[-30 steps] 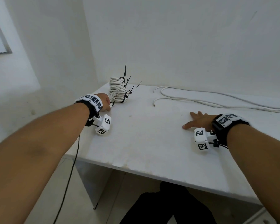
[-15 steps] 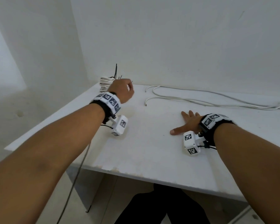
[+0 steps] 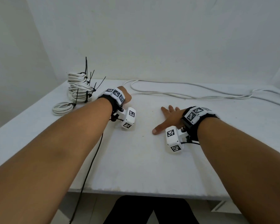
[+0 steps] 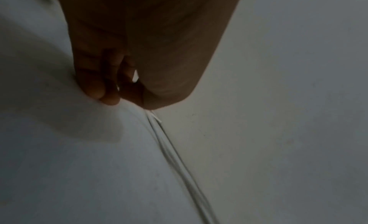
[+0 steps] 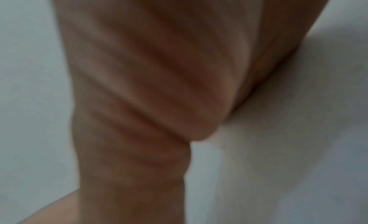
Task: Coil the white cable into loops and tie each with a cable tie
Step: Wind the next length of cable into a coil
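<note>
At the far left corner of the white worktop [image 3: 136, 167] stands a stack of coils [image 3: 78, 88] of white cable, each bound with black ties [image 3: 87, 97] whose loose tails stick up and out. One more tied coil [image 3: 63, 108] lies flat on the worktop just in front of the stack, nearer the left edge.

To the right of the stack, the left hand [image 3: 125, 97] reaches toward the near end of the loose cable [image 3: 184, 94]. From the head view only the back of the hand shows. In the left wrist view the fingers [image 4: 103, 85] are curled in toward the thumb, and the cable's tip [image 4: 156, 117] lies on the worktop just under the thumb; a sliver of white shows between fingers and thumb, but I cannot tell whether that is the cable being pinched.

The loose cable runs from that spot in a doubled line along the back of the worktop, beside the wall, out to the right edge.

Right of centre, the right hand [image 3: 170, 118] lies palm-down on the worktop, fingers straight and spread, thumb pointing left, well apart from the cable. The right wrist view is blurred and shows only skin [image 5: 159, 85] against the white surface.

Both wrists wear black bands carrying white marker blocks.
</note>
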`<state>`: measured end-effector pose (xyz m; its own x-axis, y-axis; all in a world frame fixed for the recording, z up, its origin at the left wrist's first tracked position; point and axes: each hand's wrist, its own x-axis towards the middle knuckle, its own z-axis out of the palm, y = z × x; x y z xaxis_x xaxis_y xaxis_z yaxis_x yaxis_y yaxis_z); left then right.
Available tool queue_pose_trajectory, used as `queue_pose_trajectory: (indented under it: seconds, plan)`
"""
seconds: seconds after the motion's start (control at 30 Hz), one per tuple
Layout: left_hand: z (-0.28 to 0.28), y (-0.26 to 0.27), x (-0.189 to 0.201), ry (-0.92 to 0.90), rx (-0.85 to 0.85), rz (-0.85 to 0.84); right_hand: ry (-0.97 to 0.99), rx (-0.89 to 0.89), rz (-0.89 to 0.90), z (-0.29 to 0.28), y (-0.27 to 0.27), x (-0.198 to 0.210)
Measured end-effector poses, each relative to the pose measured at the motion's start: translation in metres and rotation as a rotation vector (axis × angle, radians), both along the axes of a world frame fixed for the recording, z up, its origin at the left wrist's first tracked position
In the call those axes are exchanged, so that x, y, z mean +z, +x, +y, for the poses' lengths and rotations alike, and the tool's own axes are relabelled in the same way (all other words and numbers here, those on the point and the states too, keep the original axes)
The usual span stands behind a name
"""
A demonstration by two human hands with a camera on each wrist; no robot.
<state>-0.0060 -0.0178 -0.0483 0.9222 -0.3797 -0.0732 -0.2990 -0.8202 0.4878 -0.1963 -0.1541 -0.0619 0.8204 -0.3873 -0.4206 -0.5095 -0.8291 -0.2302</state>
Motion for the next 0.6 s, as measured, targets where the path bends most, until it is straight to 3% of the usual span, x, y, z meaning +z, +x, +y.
queue_pose_trajectory:
  seconds: [0.37,0.5,0.6]
  plan:
    - [-0.001,-0.043,-0.013,-0.627,-0.130,0.442,-0.012,-0.007,-0.082,-0.001,-0.001,0.002]
    - [0.006,-0.058,-0.012,-0.750,-0.353,0.449,0.038,-0.112,-0.495,-0.009,0.006,0.019]
    - [0.007,-0.066,-0.008,-0.818,-0.503,0.562,0.073,0.004,-0.726,-0.007,0.016,0.026]
